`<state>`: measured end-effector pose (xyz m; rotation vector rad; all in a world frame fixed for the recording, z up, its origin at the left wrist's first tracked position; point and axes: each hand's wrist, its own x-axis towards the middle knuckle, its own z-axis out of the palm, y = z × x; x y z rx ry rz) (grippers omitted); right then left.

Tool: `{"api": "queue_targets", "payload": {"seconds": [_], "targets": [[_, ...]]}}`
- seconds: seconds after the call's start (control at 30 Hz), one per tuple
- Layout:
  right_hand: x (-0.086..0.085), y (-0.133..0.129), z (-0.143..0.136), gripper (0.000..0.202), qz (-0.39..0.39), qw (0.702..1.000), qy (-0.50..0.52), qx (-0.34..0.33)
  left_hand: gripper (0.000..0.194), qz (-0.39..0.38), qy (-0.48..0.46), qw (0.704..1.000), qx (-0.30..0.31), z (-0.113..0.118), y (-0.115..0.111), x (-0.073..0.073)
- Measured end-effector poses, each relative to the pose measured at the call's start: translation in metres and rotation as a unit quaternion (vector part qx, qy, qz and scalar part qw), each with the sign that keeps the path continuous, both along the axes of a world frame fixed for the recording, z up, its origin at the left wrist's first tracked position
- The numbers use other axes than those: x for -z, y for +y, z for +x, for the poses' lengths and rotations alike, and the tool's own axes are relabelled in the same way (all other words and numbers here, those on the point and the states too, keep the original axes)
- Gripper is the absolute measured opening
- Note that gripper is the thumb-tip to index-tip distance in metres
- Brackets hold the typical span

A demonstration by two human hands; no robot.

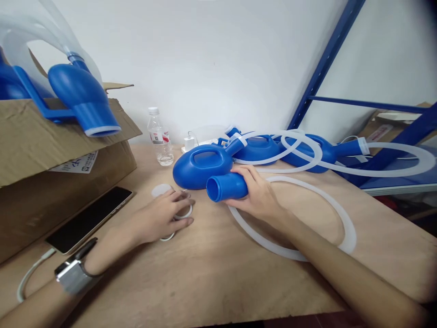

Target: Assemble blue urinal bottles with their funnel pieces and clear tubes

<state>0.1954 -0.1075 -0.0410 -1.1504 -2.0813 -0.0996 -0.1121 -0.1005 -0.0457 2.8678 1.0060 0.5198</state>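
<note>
Basically blue plastic jug [205, 168], wide open spout, molded handle, w/ right hand [257, 193] gripping.

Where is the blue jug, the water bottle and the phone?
blue jug [198, 171]: head view, on its rounded body.
water bottle [160, 136]: head view, on its label.
phone [90, 218]: head view, on its dark screen.

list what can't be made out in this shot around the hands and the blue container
Head view, all of it:
- White rings: mostly covered by the left hand; their number is unclear.
- Blue container: its neck's far side is hidden by the right hand.
- Water bottle: label print too small to read.
- Cardboard box: cut off by the left edge; its sticker is unreadable.
- Phone: screen dark.
</note>
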Motion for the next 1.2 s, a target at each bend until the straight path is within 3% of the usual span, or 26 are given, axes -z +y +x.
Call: {"api": "queue_targets", "payload": {"seconds": [0.13,0.23,0.37,0.43,0.53,0.6,0.77,0.9,1.1,1.2], "targets": [[0.001,0.000,-0.002,0.070,-0.023,0.998,0.051,0.021,0.032,-0.048,0.065,0.995,0.065,-0.002,0.008,-0.015],[0.003,0.002,0.000,0.079,-0.062,0.993,0.085,0.048,0.028,-0.053,0.050,0.995,0.075,0.007,0.010,-0.028],[0.008,0.009,0.004,0.085,-0.059,0.992,0.104,0.051,0.037,-0.058,-0.112,0.992,-0.002,0.028,0.002,-0.042],[0.011,0.012,0.006,0.085,-0.039,0.995,0.090,0.032,0.045,-0.108,-0.244,0.961,-0.078,0.042,-0.003,-0.045],[0.013,0.014,0.007,0.082,-0.009,0.998,0.062,0.012,0.052,-0.220,-0.395,0.876,-0.168,0.060,-0.008,-0.042],[0.012,0.014,0.007,0.078,0.002,0.998,0.056,0.006,0.051,-0.250,-0.436,0.847,-0.175,0.070,-0.010,-0.036],[0.009,0.011,0.008,0.069,0.026,0.999,0.036,-0.022,0.049,-0.242,-0.479,0.835,-0.124,0.077,-0.016,-0.022],[0.010,0.009,0.010,0.075,0.002,1.000,-0.020,0.008,0.055,-0.278,-0.489,0.823,-0.085,0.070,-0.016,-0.012],[0.009,0.008,0.008,0.081,-0.048,0.997,-0.050,0.032,0.061,-0.286,-0.467,0.836,-0.031,0.061,-0.009,-0.002],[0.009,0.007,0.008,0.082,-0.053,0.996,-0.056,0.038,0.065,-0.290,-0.446,0.845,-0.052,0.058,-0.007,-0.003]]}}
